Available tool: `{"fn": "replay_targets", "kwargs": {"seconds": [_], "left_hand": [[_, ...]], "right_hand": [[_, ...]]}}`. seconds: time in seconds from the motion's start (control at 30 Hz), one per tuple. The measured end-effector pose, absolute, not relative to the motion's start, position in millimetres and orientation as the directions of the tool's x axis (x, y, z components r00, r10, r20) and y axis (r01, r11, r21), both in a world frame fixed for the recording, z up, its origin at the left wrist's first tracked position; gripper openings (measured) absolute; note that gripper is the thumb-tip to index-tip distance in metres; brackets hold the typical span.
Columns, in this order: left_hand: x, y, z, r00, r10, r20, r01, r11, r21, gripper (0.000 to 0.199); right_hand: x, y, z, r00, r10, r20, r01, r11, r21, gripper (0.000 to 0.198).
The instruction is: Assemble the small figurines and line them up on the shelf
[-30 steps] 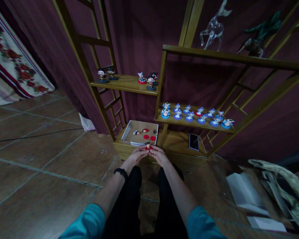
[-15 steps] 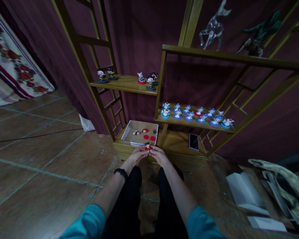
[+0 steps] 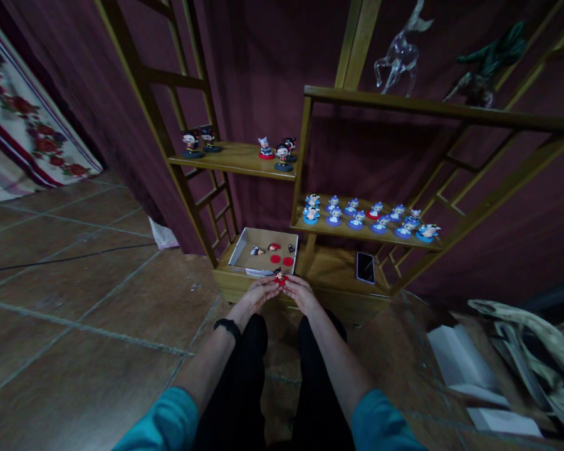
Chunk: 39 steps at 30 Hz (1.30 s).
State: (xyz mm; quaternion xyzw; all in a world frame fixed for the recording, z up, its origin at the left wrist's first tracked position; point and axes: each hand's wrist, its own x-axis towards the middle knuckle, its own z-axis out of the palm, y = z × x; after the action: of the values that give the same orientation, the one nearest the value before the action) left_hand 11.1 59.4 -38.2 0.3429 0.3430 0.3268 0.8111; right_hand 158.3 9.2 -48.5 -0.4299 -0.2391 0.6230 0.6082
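A small figurine (image 3: 279, 274) with dark hair and a red round base is held upright between my two hands, at the front edge of a shallow box. My left hand (image 3: 259, 293) grips the base from the left, and my right hand (image 3: 300, 292) grips it from the right; both are closed, with fingertips partly hidden. Just beyond them, the white-edged box (image 3: 237, 252) contains loose figurine pieces (image 3: 257, 250), a red piece (image 3: 273, 247), a small dark piece (image 3: 291, 248) and two red discs (image 3: 275, 259).
Dark-haired figurines (image 3: 191, 144) stand on the left shelf (image 3: 235, 156). Several blue and purple figurines (image 3: 357, 219) fill the lower right shelf. A phone (image 3: 365, 267) lies at the bottom right. A glass deer (image 3: 401, 56) stands above. White boxes (image 3: 460, 363) sit on the floor.
Nearly everything stays in place. My hands still hold the figurine, which has shifted or turned very slightly; the view has moved a little.
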Motion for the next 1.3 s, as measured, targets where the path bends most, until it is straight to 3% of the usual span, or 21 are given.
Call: {"fn": "replay_targets", "kwargs": {"seconds": [0.53, 0.9, 1.3], "left_hand": [[13, 59, -41, 0.492, 0.812, -0.314, -0.279, 0.488, 0.827, 0.033], [12, 62, -43, 0.544, 0.772, -0.329, -0.204, 0.502, 0.841, 0.036], [13, 61, -39, 0.494, 0.803, -0.334, -0.194, 0.476, 0.858, 0.036]], "right_hand": [[155, 5, -39, 0.041, 0.978, -0.205, -0.522, -0.154, -0.839, 0.036], [158, 8, -46, 0.037, 0.968, -0.246, -0.522, -0.192, -0.831, 0.036], [158, 9, -46, 0.09, 0.955, -0.282, -0.511, -0.199, -0.836, 0.033]]}}
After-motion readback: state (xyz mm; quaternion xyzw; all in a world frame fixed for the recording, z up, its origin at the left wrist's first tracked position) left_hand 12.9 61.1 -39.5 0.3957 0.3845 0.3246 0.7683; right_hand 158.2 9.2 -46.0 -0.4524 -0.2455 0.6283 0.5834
